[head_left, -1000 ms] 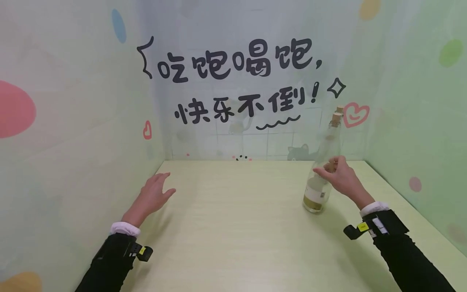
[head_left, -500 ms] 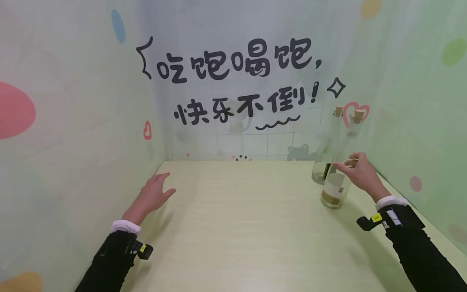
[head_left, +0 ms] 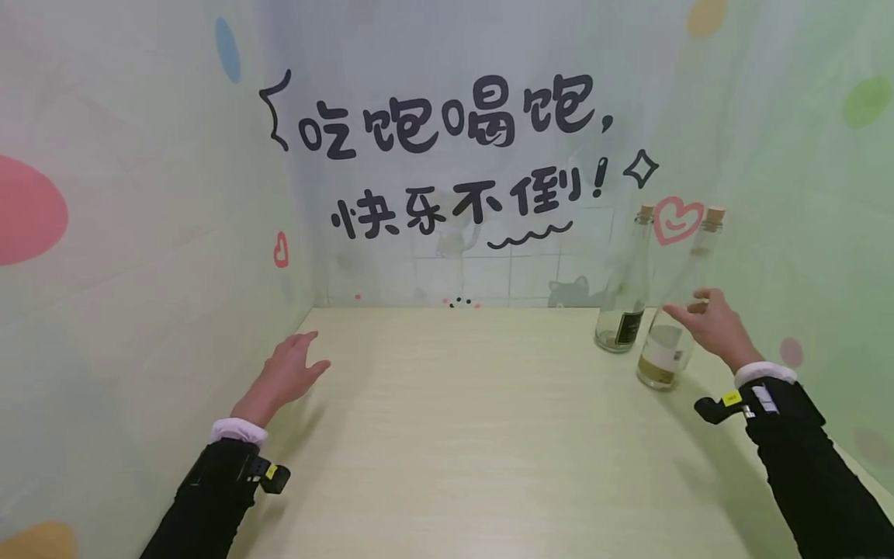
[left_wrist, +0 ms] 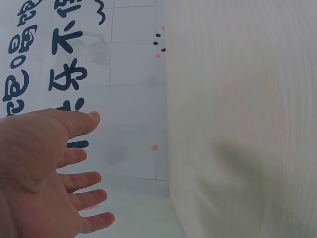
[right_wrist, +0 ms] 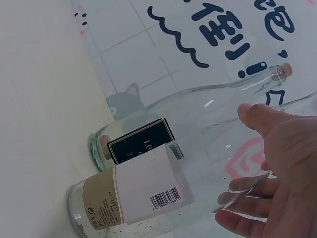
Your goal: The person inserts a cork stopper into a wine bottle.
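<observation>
In the head view a clear glass bottle point(head_left: 659, 357), corked, with a white and tan label, stands at the right of the table. My right hand point(head_left: 722, 330) grips its upper body; in the right wrist view the thumb lies along one side and the fingers point(right_wrist: 247, 203) curl round the other, partly seen through glass. Just behind and left of it stands a second corked clear bottle point(head_left: 621, 310) with a dark label point(right_wrist: 144, 141). Over at the left, my left hand point(head_left: 282, 380) hovers above the table with fingers spread and nothing held.
The pale wooden table point(head_left: 454, 435) ends at a back wall point(head_left: 419, 272) printed with black characters. A left wall point(head_left: 140, 310) and a green right wall point(head_left: 824, 256) flank it. Both sleeves carry wrist cameras.
My right hand has moved right and slightly back with the white-and-tan-labelled bottle, so the dark-labelled bottle behind it now shows. The left hand has stayed nearly still.
</observation>
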### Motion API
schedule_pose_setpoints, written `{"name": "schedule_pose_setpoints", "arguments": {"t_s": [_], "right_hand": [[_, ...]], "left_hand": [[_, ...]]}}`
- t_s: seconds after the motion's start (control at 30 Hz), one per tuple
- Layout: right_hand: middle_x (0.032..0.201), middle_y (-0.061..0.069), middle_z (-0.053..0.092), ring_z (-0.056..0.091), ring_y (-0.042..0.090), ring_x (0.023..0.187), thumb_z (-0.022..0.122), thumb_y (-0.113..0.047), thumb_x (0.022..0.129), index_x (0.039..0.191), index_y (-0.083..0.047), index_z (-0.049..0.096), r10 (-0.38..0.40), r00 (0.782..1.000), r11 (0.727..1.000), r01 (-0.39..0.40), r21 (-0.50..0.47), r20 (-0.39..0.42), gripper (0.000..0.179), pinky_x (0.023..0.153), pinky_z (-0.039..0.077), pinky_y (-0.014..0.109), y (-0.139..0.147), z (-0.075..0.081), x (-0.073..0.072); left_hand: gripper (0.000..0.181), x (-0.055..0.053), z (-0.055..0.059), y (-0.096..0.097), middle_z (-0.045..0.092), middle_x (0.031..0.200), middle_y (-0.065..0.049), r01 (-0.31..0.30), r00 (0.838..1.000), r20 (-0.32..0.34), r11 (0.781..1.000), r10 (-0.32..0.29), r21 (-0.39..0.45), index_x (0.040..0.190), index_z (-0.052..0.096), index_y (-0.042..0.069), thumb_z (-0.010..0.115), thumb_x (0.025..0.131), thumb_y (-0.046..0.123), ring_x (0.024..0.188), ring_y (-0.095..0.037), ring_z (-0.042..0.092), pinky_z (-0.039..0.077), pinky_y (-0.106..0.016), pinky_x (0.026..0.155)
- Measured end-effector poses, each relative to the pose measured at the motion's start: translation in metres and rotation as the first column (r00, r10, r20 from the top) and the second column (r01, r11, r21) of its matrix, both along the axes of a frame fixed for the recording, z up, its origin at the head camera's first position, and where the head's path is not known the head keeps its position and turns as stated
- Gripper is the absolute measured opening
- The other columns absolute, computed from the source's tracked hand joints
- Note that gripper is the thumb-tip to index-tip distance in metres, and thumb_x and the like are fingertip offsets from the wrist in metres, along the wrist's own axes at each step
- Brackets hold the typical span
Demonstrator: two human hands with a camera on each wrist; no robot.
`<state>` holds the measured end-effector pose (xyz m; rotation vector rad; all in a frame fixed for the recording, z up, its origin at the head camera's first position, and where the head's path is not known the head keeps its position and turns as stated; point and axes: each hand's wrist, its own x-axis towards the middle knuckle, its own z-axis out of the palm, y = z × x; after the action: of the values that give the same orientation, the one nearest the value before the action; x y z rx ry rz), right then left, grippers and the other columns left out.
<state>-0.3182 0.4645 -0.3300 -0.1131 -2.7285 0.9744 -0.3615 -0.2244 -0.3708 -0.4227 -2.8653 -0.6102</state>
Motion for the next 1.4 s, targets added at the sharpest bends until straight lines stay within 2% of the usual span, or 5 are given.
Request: {"name": "schedule_pose_setpoints", "arguments": {"t_s": [0.37, 0.63, 1.1, 1.27, 1.4], "right_hand": [[0.133, 0.045, 0.034, 0.042, 0.057, 0.114, 0.041, -0.060, 0.093, 0.145, 0.019, 0.003, -0.007, 0.999, 1.000, 0.006, 0.021, 0.048, 0.102, 0.089, 0.038, 0.063, 0.011, 0.000, -0.006], [0.129, 0.046, 0.033, 0.043, 0.057, 0.112, 0.038, -0.059, 0.094, 0.142, 0.023, 0.003, -0.052, 0.996, 0.998, 0.049, 0.042, 0.068, 0.101, 0.087, 0.039, 0.062, 0.022, 0.002, -0.009], [0.129, 0.052, 0.023, 0.037, 0.059, 0.111, 0.038, -0.062, 0.091, 0.141, 0.023, -0.004, -0.122, 0.983, 0.993, 0.121, 0.018, 0.137, 0.107, 0.090, 0.036, 0.065, 0.036, 0.005, -0.016], [0.128, 0.054, 0.021, 0.035, 0.062, 0.112, 0.036, -0.064, 0.090, 0.140, 0.023, -0.007, -0.139, 0.976, 0.990, 0.135, 0.036, 0.169, 0.109, 0.089, 0.036, 0.066, 0.036, 0.008, -0.014], [0.126, 0.055, 0.023, 0.036, 0.063, 0.111, 0.033, -0.063, 0.092, 0.138, 0.026, -0.005, -0.132, 0.980, 0.990, 0.121, 0.077, 0.148, 0.107, 0.088, 0.036, 0.065, 0.036, 0.010, -0.014]], "left_hand": [[0.071, -0.001, -0.009, -0.007, 0.030, 0.144, -0.033, -0.024, 0.999, 0.021, 1.000, 0.024, -0.010, 0.148, 0.028, -0.007, 0.057, 0.095, 0.031, 0.130, -0.051, 0.027, 0.023, -0.070, 0.097], [0.071, -0.001, -0.012, -0.009, 0.029, 0.143, -0.034, -0.035, 0.999, 0.039, 0.999, 0.035, -0.020, 0.146, 0.028, -0.010, 0.056, 0.095, 0.030, 0.130, -0.052, 0.026, 0.023, -0.069, 0.098], [0.074, 0.000, -0.009, -0.009, 0.028, 0.144, -0.036, -0.047, 0.997, 0.053, 0.999, 0.048, -0.024, 0.147, 0.024, -0.012, 0.056, 0.095, 0.031, 0.130, -0.053, 0.026, 0.023, -0.067, 0.100], [0.076, 0.001, -0.007, -0.010, 0.025, 0.146, -0.036, -0.040, 0.996, 0.078, 0.999, 0.040, -0.007, 0.148, 0.021, -0.012, 0.054, 0.096, 0.032, 0.132, -0.053, 0.022, 0.020, -0.067, 0.102], [0.077, 0.001, -0.006, -0.009, 0.023, 0.146, -0.036, -0.042, 0.996, 0.082, 0.999, 0.042, -0.005, 0.148, 0.019, -0.012, 0.054, 0.096, 0.033, 0.133, -0.053, 0.021, 0.019, -0.067, 0.102]]}}
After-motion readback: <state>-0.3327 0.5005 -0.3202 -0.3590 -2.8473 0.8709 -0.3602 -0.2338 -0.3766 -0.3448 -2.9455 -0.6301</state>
